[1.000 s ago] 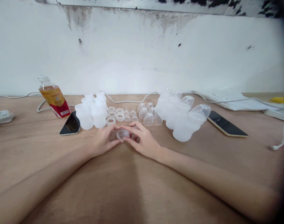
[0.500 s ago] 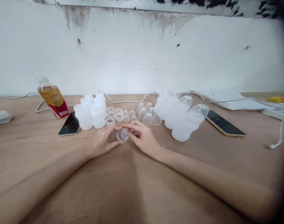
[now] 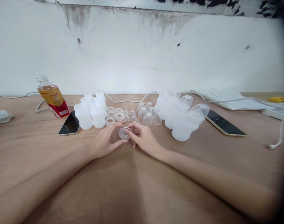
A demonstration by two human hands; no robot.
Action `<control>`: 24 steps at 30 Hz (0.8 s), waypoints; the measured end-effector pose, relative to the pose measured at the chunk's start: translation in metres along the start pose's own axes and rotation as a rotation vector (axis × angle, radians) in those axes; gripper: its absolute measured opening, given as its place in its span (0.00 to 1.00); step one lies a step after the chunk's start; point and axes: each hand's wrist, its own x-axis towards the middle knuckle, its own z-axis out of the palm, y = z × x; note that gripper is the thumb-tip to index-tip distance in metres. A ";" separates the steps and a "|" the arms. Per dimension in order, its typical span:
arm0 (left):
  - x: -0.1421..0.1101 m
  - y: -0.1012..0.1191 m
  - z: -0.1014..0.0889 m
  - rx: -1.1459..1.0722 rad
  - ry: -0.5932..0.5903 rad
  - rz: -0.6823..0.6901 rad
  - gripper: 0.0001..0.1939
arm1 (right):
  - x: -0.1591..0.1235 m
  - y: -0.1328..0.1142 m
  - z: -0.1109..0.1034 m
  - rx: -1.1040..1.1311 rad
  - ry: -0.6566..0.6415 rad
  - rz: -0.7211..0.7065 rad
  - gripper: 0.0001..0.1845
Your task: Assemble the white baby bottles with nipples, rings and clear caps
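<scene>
Between my two hands is a translucent bottle ring (image 3: 123, 134), with what looks like a clear nipple set inside it. My left hand (image 3: 105, 140) curves around its left side, fingers at the far edge and thumb at the near edge. My right hand (image 3: 143, 137) grips it from the right, the thumb pressing on its middle. Just beyond lie several loose bottle rings (image 3: 119, 117) and several clear nipples (image 3: 133, 118). Clear dome caps (image 3: 147, 119) stand to the right of these.
White bottles (image 3: 98, 116) stand in rows at left. More bottles with clear caps (image 3: 182, 127) stand at right. A phone (image 3: 70, 124) and a drink bottle (image 3: 54, 99) are on the left; another phone (image 3: 224, 123) lies at right. A white cable (image 3: 130, 101) runs along the wall.
The ring has turned in my hands, so its round face shows more toward me. My right fingers have shifted under it, and the left thumb has moved slightly right.
</scene>
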 end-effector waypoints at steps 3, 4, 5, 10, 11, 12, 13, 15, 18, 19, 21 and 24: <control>0.002 -0.001 -0.001 -0.057 -0.023 -0.104 0.10 | -0.001 0.000 0.000 -0.021 0.005 0.001 0.08; 0.002 -0.001 0.000 -0.073 -0.036 -0.131 0.08 | -0.001 0.000 0.001 -0.041 0.004 -0.006 0.08; 0.002 -0.002 0.000 -0.081 -0.042 -0.152 0.06 | -0.001 0.001 0.001 -0.073 0.007 -0.017 0.08; 0.000 -0.003 0.006 0.014 -0.023 -0.152 0.03 | 0.000 0.003 0.004 -0.295 0.067 -0.112 0.05; 0.000 -0.002 0.007 0.054 -0.015 -0.146 0.03 | 0.000 0.003 0.005 -0.327 0.086 -0.143 0.05; 0.000 -0.001 0.008 0.092 -0.003 -0.143 0.02 | 0.000 0.003 0.006 -0.352 0.104 -0.175 0.05; -0.001 0.000 0.009 0.123 0.003 -0.141 0.02 | 0.000 0.004 0.007 -0.369 0.119 -0.203 0.05; -0.001 0.002 0.009 0.153 0.005 -0.145 0.03 | -0.001 0.005 0.008 -0.389 0.134 -0.239 0.05; -0.001 0.003 0.007 0.141 -0.016 -0.149 0.02 | -0.001 0.006 0.007 -0.416 0.138 -0.261 0.05; -0.001 0.003 0.007 0.139 -0.019 -0.149 0.03 | -0.001 0.006 0.006 -0.426 0.131 -0.268 0.05; -0.001 0.000 0.008 0.149 -0.023 -0.146 0.05 | 0.000 0.006 0.004 -0.442 0.099 -0.283 0.07; -0.003 -0.006 0.012 0.190 -0.036 -0.132 0.07 | 0.001 0.006 0.004 -0.468 0.048 -0.285 0.11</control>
